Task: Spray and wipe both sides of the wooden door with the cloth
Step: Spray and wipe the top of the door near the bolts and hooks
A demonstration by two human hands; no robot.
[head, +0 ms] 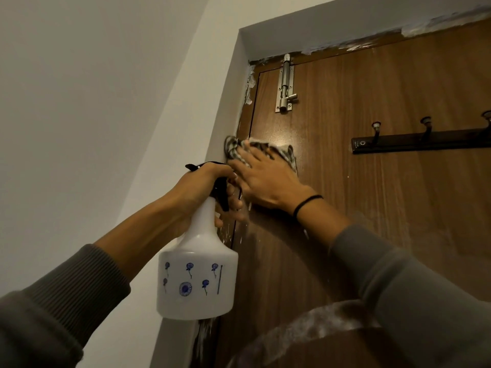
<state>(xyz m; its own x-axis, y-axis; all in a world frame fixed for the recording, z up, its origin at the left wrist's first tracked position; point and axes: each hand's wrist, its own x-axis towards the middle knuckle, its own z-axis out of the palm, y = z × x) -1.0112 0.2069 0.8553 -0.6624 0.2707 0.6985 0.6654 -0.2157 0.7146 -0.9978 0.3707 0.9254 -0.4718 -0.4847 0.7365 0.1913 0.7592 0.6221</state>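
The brown wooden door (372, 208) fills the right half of the head view. My right hand (263, 176) lies flat with spread fingers on a checked cloth (233, 147) and presses it against the door's upper left edge, beside the frame. My left hand (204, 187) grips the neck and black trigger of a white spray bottle (196, 277) with blue flower prints, held upright just left of the door edge and below the cloth. White drips and specks show on the door near its left edge.
A metal slide bolt (285, 85) sits near the door's top left corner. A dark hook rail (419, 144) with three hooks crosses the door to the right of the cloth. The white wall (93, 102) and door frame (236, 88) stand at the left.
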